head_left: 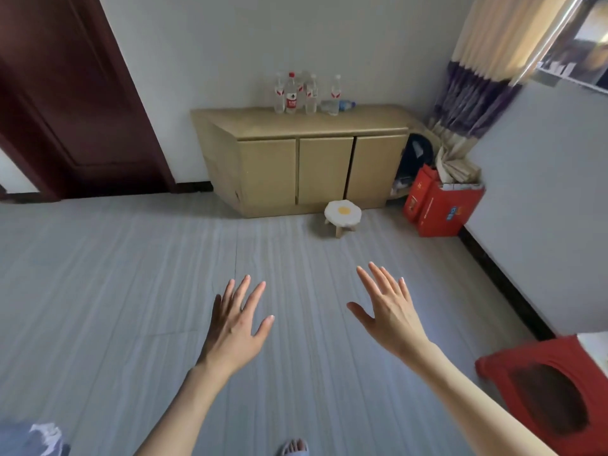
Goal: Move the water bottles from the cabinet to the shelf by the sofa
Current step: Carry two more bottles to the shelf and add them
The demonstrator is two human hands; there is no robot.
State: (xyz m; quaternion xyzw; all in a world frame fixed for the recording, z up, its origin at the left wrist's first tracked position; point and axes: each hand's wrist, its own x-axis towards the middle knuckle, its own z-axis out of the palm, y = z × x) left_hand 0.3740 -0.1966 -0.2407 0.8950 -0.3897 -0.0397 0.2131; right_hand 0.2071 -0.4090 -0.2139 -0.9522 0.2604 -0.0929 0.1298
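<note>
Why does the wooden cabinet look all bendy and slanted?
Head view: the wide-angle lens warps things, so the tan wooden cabinet leans and the dark red door tilts; the striped curtain near the corner looks smeared and blurry.

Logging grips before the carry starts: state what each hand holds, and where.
Nothing is held. Left hand and right hand are open over the floor.

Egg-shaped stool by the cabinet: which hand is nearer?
Right. The right hand is just below the stool; the left hand is below and further left.
</note>
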